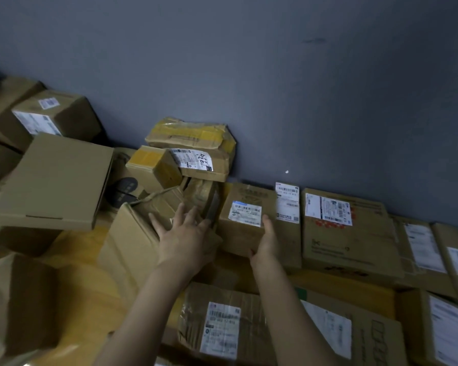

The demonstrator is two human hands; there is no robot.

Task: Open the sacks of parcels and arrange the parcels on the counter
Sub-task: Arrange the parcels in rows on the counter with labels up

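Left hand [187, 231]: fingers straight and spread, lying flat at the left side of the labelled carton [237, 237], fingertips over a crumpled box [132, 239]. Right hand [266, 240]: grips that carton's right edge, thumb on top. The carton sits at frame centre, among parcels [347, 233] lined along the grey wall [275, 88].

Yellowish counter [85, 299], cardboard parcels [349, 233] lying on it, a row along its far edge
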